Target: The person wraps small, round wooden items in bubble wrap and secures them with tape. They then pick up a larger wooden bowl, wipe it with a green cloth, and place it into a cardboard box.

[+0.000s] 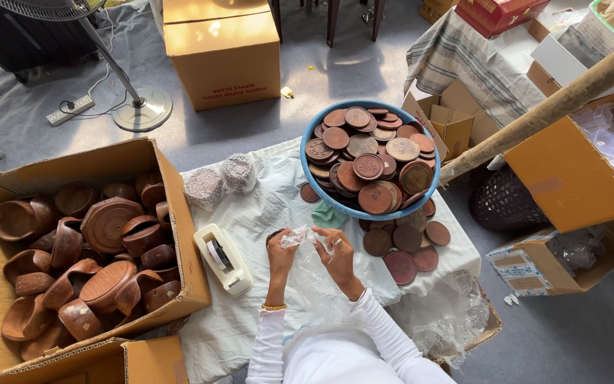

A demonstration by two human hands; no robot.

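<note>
Bubble wrap [305, 245] lay bunched over the cloth-covered bench [250, 213] between both hands, left hand [281, 250] and right hand [337, 252] each with grip clamped on it around a small dark disc, wrapping seemingly midway, needing another fold and perhaps the tape dispenser [223, 259] beside them.

The person wears a white long-sleeved top, its sleeves [381, 323] reaching the wrists. A thin gold beaded bangle [273, 307] circles the left wrist at seven o'clock of the left hand [281, 254]. A ring shows on the right hand [337, 250].
</note>
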